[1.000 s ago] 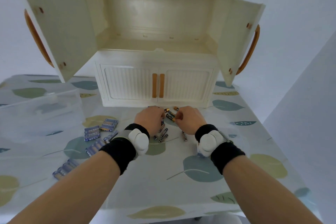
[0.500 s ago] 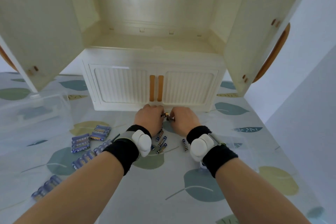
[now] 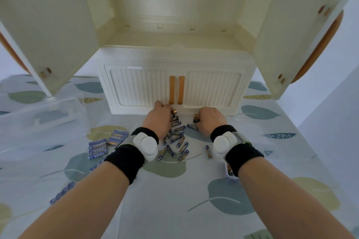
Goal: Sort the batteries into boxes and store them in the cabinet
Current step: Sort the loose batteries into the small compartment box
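Loose batteries: small cylinders, dark with gold ends, scattered on leaf-print tablecloth before cream plastic cabinet, its upper doors open. Left hand: fingers curled around a gold-tipped battery. Right hand: likewise curled, pinching another. Shrink-wrapped blue battery packs lie left; clear plastic box beyond.

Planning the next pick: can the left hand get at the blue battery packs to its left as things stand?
Probably yes. The packs lie in the open on the table, just left of the left hand, with nothing between. That hand seems to hold a battery already, so it may need emptying first.
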The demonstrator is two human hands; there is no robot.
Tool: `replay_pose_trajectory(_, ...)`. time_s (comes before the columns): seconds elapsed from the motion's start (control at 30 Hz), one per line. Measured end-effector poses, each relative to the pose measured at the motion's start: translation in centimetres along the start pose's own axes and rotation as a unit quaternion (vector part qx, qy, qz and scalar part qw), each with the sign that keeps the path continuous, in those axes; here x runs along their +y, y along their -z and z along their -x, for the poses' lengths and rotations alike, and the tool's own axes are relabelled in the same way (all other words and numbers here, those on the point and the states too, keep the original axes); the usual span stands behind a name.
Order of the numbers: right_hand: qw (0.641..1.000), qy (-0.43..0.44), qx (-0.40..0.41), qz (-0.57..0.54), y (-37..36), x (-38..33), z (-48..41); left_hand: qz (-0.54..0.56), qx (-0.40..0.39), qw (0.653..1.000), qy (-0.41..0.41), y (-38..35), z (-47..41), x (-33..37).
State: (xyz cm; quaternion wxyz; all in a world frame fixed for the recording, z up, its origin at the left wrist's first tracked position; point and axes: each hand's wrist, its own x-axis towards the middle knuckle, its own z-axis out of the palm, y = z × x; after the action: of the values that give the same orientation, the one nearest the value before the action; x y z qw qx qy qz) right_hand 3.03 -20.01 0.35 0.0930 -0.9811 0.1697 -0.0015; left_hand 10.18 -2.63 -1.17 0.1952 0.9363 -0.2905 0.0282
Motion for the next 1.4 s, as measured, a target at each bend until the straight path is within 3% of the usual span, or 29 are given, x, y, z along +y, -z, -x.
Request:
replay_pose_trajectory(0.27, 0.999, 0.018, -0.022, -0.035, 0.5, -0.4, -0.3, 0.041, 0.038, 0.998, 0.022, 1.0, 1.1, -2.1)
replay_pose_trajectory(0.53, 0.995, 0.021, -0.047, -0.08, 0.8, 0.7, 0.4, 0.01, -0.008, 1.0, 0.016, 0.0, 0.3, 0.6)
replay_pose_trajectory(0.77, 0.996, 0.043, -0.034, -0.077, 0.4, 0.9, 0.7, -0.013, -0.046, 0.998, 0.036, 0.4, -0.4, 0.6)
replay_pose_trajectory(0.97, 0.993, 0.043, 0.0, -0.11, 1.5, 1.6, 1.4, -0.009, -0.017, 0.999, 0.042, 1.1, 0.8, 1.2)
replay_pose_trajectory(1.2, 0.991, 0.01, 0.027, -0.133, 4.9, 4.5, 4.7, 0.062, -0.027, 0.998, -0.007, 3.5, 2.6, 6.2)
replay_pose_trajectory(1.4, 0.991, -0.035, 0.039, -0.123, 7.3, 8.9, 10.3, 0.089, -0.106, 0.985, -0.102, 3.7, 6.1, 12.3)
